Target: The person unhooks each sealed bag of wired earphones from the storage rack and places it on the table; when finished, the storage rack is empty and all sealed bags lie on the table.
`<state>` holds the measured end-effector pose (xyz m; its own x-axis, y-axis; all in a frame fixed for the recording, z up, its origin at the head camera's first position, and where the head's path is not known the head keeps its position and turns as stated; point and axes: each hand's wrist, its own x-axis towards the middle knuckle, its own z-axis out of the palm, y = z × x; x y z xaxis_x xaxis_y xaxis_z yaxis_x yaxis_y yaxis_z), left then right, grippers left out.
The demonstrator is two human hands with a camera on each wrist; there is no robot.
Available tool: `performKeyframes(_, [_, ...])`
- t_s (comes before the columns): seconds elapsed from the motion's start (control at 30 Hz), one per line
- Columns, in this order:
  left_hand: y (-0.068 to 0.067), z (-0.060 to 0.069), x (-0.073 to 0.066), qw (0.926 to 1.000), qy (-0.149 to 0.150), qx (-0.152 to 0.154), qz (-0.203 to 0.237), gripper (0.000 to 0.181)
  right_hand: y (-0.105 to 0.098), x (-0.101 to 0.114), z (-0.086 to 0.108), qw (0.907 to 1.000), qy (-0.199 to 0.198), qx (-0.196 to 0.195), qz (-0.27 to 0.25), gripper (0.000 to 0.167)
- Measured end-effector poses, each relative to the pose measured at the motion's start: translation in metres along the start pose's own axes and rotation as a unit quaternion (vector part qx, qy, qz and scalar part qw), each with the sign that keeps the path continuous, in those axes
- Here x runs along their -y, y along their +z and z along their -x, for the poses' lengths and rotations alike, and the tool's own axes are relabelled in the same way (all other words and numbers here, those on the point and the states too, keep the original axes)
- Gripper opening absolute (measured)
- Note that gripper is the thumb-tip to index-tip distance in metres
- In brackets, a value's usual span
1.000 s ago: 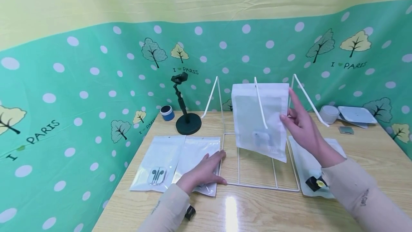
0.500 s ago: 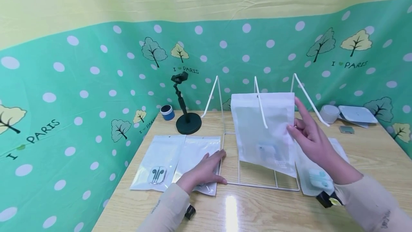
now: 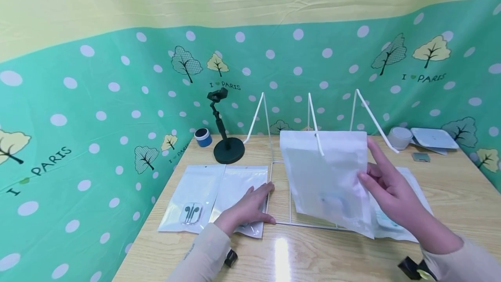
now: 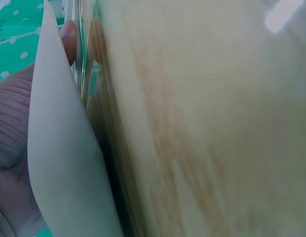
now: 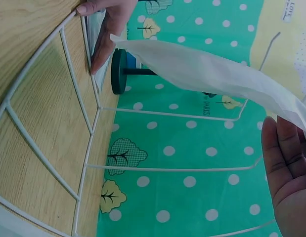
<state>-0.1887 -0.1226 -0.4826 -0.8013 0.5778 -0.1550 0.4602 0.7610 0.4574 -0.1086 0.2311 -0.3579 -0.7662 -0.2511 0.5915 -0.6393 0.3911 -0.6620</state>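
My right hand (image 3: 391, 186) pinches the right edge of a white zip bag (image 3: 321, 173) with a small object faintly visible inside. The bag's top hole lines up with the middle hook (image 3: 312, 112) of a white wire rack (image 3: 309, 226); the hook's front end shows before the bag. In the right wrist view the bag (image 5: 202, 71) hangs edge-on above the fingers. My left hand (image 3: 248, 206) rests with extended fingers on the rack's left side and thumb at its front corner, over part of a flat bag (image 3: 244, 177).
Another bag (image 3: 195, 186) with earphones in a clear case lies far left. Right of the rack lies a bag (image 3: 411, 186), partly hidden by my right hand. Behind stand a black stand (image 3: 228, 151), a blue jar (image 3: 203, 137), a white cup (image 3: 400, 138) and a white tray (image 3: 434, 138).
My right hand has drawn the white bag toward me, down and slightly right, its hole moving along the middle hook toward the front. My left hand has stayed on the rack.
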Motion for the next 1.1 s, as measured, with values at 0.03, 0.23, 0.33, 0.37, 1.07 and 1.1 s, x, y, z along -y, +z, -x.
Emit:
performKeyframes(0.03, [0.000,0.000,0.000,1.0000,-0.001,0.001,0.000,0.105,0.000,0.002,0.002,0.9999,-0.009,-0.002,-0.007,0.084])
performKeyframes(0.23, [0.000,0.000,0.001,0.9999,-0.010,0.004,-0.002,0.104,-0.002,0.011,0.014,0.9994,-0.005,-0.004,-0.035,0.080])
performKeyframes(0.33, [0.000,0.000,0.001,0.9998,-0.016,0.007,-0.002,0.104,-0.003,0.017,0.019,0.9994,0.009,-0.006,-0.033,0.079])
performKeyframes(0.37, [-0.001,0.000,0.000,0.9998,-0.017,0.008,-0.002,0.104,-0.003,0.019,0.021,0.9991,0.003,-0.011,-0.040,0.078])
performKeyframes(1.07, [0.000,-0.001,0.001,0.9999,-0.010,0.002,-0.005,0.103,-0.039,0.046,0.043,0.9747,0.065,-0.199,-0.077,0.056])
performKeyframes(1.1, [0.000,-0.001,0.001,0.9999,-0.010,0.003,-0.005,0.103,-0.044,0.046,0.042,0.9710,0.062,-0.221,-0.066,0.052])
